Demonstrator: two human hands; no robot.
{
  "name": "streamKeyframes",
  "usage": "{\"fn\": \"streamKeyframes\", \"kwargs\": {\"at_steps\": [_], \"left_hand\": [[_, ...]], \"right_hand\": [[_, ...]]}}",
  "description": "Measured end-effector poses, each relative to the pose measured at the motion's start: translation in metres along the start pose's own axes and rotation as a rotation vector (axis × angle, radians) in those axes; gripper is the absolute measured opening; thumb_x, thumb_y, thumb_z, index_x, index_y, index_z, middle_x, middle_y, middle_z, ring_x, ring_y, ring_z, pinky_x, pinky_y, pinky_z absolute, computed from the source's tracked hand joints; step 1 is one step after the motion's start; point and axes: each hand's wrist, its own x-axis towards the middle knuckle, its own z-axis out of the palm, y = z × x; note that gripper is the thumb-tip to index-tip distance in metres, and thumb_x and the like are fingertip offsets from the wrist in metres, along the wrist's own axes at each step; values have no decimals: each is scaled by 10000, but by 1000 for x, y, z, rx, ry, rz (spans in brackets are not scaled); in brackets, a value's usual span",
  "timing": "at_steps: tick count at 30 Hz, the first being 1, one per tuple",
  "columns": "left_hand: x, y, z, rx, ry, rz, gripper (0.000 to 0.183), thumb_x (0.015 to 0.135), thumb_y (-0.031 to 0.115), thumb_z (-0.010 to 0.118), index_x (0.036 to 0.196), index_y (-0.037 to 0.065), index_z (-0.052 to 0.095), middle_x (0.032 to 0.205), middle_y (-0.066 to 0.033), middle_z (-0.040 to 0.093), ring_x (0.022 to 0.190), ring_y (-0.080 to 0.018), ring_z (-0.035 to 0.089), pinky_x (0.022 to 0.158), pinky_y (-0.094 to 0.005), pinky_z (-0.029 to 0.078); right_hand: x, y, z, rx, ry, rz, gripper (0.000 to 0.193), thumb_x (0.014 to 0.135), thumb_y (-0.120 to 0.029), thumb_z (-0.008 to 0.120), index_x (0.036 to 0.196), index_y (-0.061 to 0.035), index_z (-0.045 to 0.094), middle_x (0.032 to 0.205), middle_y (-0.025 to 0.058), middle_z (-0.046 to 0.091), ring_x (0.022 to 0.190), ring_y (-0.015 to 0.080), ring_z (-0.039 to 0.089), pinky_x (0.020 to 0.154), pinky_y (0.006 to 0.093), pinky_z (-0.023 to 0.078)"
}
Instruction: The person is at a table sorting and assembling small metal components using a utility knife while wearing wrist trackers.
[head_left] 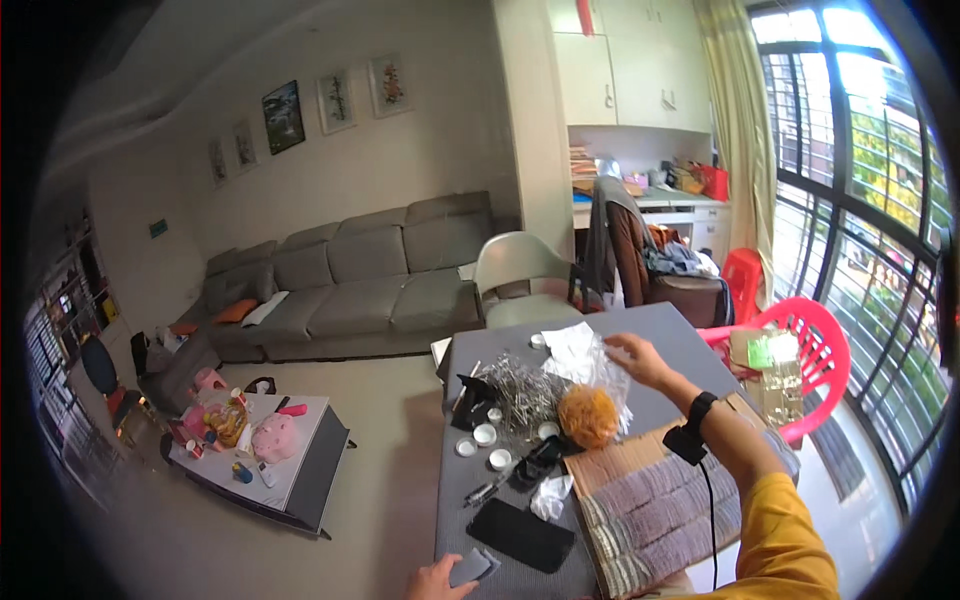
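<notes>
Left hand on one grey piece at the table's near edge, right hand over the clutter.

The grey piece (474, 568) slants, its long axis running from the left hand (437, 580) up and rightward; I cannot tell whether those fingers clamp it or only touch. The right hand (637, 360), fingers reaching leftward, is beside crumpled clear plastic (617, 388); I cannot tell whether its fingertips meet. One orange bundle (588, 416) and one black phone (521, 535) lie on the table (655, 322). The left hand is cut off below; the metal pieces (522, 395) overlap too much to count.
</notes>
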Motion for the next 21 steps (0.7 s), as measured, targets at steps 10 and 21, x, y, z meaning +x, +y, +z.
{"fn": "streamKeyframes", "kwargs": {"at_steps": [10,21], "left_hand": [[34,25,-8,-310,153,-46,451,665,201,736,1013,10,523,844,-157,606,773,-248,600,663,-328,469],[78,32,30,-632,-41,4,426,678,81,741,1000,-36,488,912,-114,626,808,-102,583,722,-235,476]], "right_hand": [[11,-3,7,254,-205,341,254,853,-239,512,883,10,555,668,59,584,589,127,572,534,257,464],[-13,-43,-3,-129,-432,-146,279,777,-287,613,933,-57,599,942,113,549,884,261,536,740,359,443]]}}
